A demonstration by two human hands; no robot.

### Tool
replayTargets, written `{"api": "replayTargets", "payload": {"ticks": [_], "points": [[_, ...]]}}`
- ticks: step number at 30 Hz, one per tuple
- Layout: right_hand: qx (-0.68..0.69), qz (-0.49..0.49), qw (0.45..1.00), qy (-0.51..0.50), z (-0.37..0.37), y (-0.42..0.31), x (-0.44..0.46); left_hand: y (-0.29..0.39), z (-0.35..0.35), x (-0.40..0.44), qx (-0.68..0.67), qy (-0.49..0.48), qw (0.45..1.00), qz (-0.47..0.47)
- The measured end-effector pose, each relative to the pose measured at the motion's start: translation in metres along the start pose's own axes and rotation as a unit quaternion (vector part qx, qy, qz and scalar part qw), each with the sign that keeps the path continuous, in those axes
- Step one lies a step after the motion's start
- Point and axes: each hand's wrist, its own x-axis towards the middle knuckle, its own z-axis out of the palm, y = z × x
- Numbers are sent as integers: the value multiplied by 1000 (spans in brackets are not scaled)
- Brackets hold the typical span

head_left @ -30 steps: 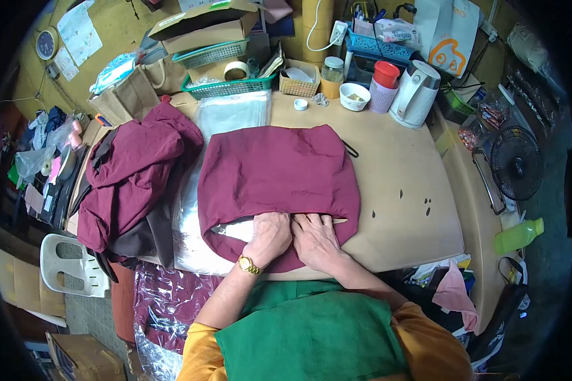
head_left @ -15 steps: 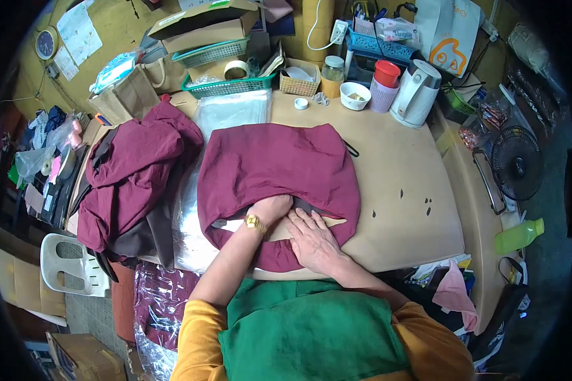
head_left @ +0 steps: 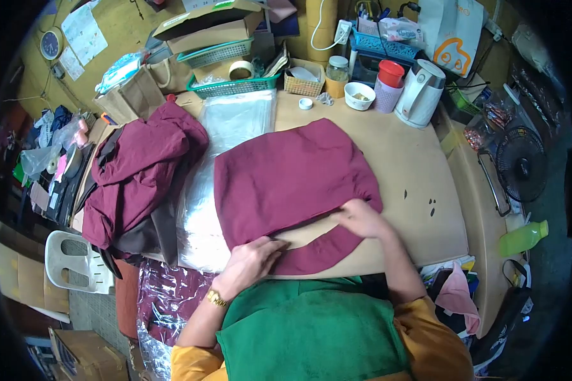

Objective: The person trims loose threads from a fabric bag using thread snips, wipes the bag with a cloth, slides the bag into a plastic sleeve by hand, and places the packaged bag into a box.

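Note:
A folded maroon garment [head_left: 292, 174] lies on the tan table in front of me, its lower part curving round a gap where the tabletop shows. At the near left corner of the garment, my left hand [head_left: 251, 261], with a gold watch on its wrist, has its fingers curled onto the fabric. My right hand [head_left: 362, 219] pinches the cloth at the right end of the gap; its fingertips are partly hidden. To the left lies a heaped maroon and dark garment [head_left: 140, 171].
Clear plastic sleeves [head_left: 238, 120] lie between the two garments. Along the back stand a green basket [head_left: 235, 86], a white bowl [head_left: 360, 96], a red-lidded cup [head_left: 389, 79] and a white kettle [head_left: 419, 95]. A black fan [head_left: 521, 164] is at the right.
My hands have come out of the garment's middle and moved apart, left hand to the near left corner, right hand to the right side. The garment has shifted right and lies flatter.

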Motion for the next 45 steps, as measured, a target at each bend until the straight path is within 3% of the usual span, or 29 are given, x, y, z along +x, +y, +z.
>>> {"api": "replayTargets", "payload": {"ticks": [1,2,4,5,6,7,9,11,13,14,16,17,20,26,29,31,34,36,43,45], "points": [[7,25,999,42,-5,1,5,5,-6,-9,2,2,1000,-4],[8,22,999,37,-4,-4,8,10,-11,-16,77,98,991,-45],[-190,129,970,79,1,-32,14,8,-13,-20,175,252,947,-94],[-93,27,988,123,21,-26,17,2,-12,-22,176,253,947,-97],[-39,62,994,86,41,-25,19,-5,-10,-24,140,216,955,-147],[2,17,998,59,55,-48,19,-11,-8,-25,104,179,959,-194],[-13,-10,999,29,93,-59,21,-15,-3,-25,118,184,960,-174],[-37,-50,996,63,118,-69,19,-7,4,-21,38,219,960,-169],[99,56,993,43,132,-75,18,1,6,-19,28,217,961,-171],[96,61,992,49,140,-72,17,3,8,-20,11,215,960,-181],[262,31,955,133,151,-65,16,5,10,-23,-19,207,957,-203],[259,33,956,137,152,-61,13,7,11,-22,-22,205,958,-200],[68,-64,984,149,146,-66,10,9,10,-23,-28,207,955,-212],[-50,-168,970,168,144,-52,13,0,17,-22,33,179,966,-183],[-91,-170,965,176,116,-61,12,9,11,-20,21,145,967,-208],[-139,-147,951,236,89,-50,14,11,4,-24,25,160,966,-201],[-356,-66,865,347,20,-34,-1,5,-16,-40,43,182,954,-236],[-358,-4,824,440,-6,-7,-13,0,-25,-50,60,217,947,-230],[-325,13,820,472,-9,-11,-29,2,-27,-50,27,206,937,-281],[-229,63,905,352,-7,-5,-37,-12,-26,-57,89,173,946,-259]]}}
